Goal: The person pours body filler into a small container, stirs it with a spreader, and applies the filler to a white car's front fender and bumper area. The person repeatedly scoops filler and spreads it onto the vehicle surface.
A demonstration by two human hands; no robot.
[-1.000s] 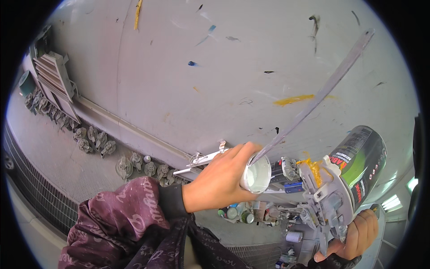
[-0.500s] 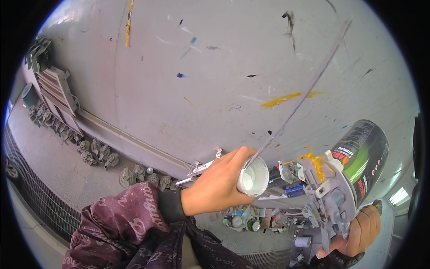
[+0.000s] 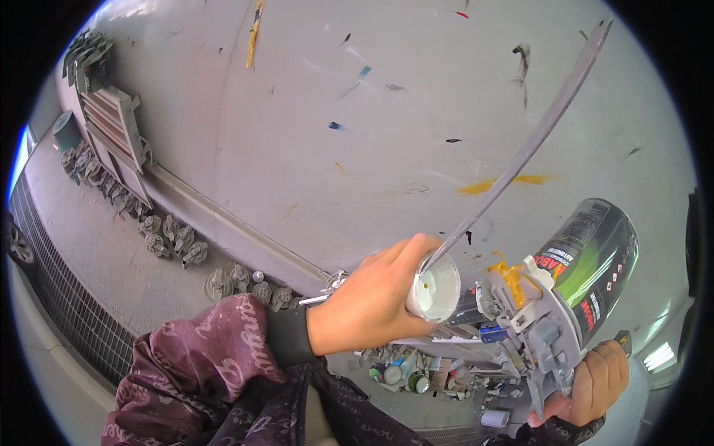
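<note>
My left hand (image 3: 372, 293) grips a white plastic cup (image 3: 446, 293) with pale liquid and a small yellow spot inside. A long grey stirring stick (image 3: 532, 137) rises from the cup, its far end at upper right. My right hand (image 3: 595, 386) holds the handle of a grey pouring lid (image 3: 547, 331) fitted on a black-and-green metal can (image 3: 584, 260), which is tipped sideways to the right of the cup. Yellow paint (image 3: 513, 282) coats the lid's spout, close beside the cup's rim.
A grey paint-marked wall (image 3: 372, 178) spans the view. A louvred metal panel (image 3: 115, 126) leans at left, beside a row of grey lids (image 3: 167, 238) and a floor grate (image 3: 59, 297). Several cans and containers (image 3: 416, 372) crowd the floor below.
A small yellow spot now shows in the white cup. The can's top has shifted slightly left, and the background has moved a little right in the view.
</note>
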